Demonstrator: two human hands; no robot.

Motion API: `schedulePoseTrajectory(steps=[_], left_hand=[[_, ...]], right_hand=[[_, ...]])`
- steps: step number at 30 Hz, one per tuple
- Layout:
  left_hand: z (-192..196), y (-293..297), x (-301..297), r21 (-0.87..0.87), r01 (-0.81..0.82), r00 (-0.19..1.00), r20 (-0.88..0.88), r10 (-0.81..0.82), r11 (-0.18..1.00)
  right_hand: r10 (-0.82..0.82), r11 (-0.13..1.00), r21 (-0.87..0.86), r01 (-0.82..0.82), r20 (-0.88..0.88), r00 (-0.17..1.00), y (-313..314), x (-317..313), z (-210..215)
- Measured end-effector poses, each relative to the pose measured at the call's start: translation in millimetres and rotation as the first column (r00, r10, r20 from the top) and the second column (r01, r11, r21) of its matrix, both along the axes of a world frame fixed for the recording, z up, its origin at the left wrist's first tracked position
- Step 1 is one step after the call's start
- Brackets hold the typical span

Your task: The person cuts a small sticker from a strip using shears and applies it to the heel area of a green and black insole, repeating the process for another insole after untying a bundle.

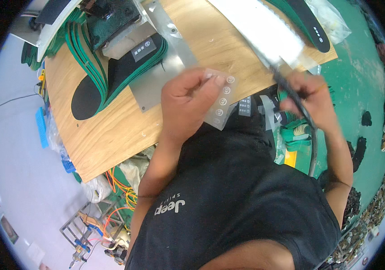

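Black T-shirt (pixel 246 189) below both grips, left hand (pixel 188 101) pinching a translucent decal strip (pixel 221 103), right hand (pixel 313 93) gripping a long, blurred black object (pixel 295 95), black-and-green insoles (pixel 86 100) left of the pinch

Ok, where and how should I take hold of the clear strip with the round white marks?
Probably pinch the clear strip by its lower end, coming from the right: it is thin and flat, the left hand grips its upper part, and that end sticks out uncovered.

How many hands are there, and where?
2: the left hand, by the table, holding a clear strip; the right hand, farther right, holding a dark, blurred thing.
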State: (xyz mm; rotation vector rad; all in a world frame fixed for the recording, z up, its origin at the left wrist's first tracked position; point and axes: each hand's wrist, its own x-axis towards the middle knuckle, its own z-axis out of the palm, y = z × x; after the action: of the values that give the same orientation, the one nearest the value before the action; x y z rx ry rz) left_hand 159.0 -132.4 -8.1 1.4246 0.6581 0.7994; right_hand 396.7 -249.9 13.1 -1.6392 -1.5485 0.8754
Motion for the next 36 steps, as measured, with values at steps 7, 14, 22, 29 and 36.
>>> schedulePoseTrajectory(steps=[7,14,22,29,36], left_hand=[[-10,-12,7,0.606,0.487,0.873,-0.365,-0.324,0.629],[10,-23,-40,0.412,0.114,0.992,-0.089,-0.084,0.904],[12,38,-147,0.7,-0.364,0.808,-0.09,0.582,0.614],[-11,55,-161,0.752,-0.269,0.757,-0.221,0.615,0.601],[-6,58,-160,0.792,-0.196,0.734,-0.273,0.622,0.579]], right_hand=[[-0.254,0.953,0.28,0.115,0.533,0.807,70,40,-4],[0.058,0.718,0.585,-0.378,0.49,0.87,77,-35,15],[0.218,0.873,0.124,-0.471,0.765,0.607,130,-125,-16],[0.065,0.856,0.202,-0.475,0.871,0.487,165,-131,-35],[0.221,0.74,0.339,-0.581,0.693,0.686,143,-107,-14]])
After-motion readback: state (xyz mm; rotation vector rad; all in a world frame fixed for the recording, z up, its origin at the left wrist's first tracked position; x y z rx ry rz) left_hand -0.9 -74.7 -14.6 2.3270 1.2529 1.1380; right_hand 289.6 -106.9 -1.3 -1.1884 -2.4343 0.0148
